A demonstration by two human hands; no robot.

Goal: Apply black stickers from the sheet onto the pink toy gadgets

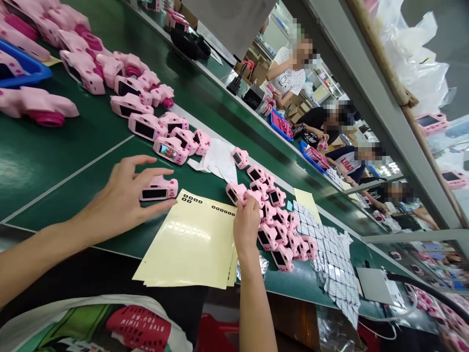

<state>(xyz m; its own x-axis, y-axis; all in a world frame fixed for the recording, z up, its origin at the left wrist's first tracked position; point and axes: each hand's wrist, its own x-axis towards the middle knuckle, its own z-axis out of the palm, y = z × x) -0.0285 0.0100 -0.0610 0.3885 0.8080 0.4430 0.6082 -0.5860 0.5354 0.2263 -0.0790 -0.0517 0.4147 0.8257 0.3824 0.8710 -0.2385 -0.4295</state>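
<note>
My left hand (126,198) reaches over the green table with its thumb and fingers spread apart. Between them stands a pink toy camera (158,189), its dark screen facing me; no firm grip shows. My right hand (247,220) is closed, with its fingertips on another pink toy camera (234,191) at the edge of a group of cameras (280,227). Below and between the hands lie yellowish backing sheets (194,239) bearing rows of small black-framed stickers along the top. One camera (171,150) beyond my left hand has a lit, coloured screen.
More pink cameras (141,124) crowd the upper left, beside a blue tray (25,66). A white cloth or glove (218,159) lies mid-table. Sheets of small silvery pieces (333,264) lie to the right. Several people sit across the line, beneath a metal frame (370,88).
</note>
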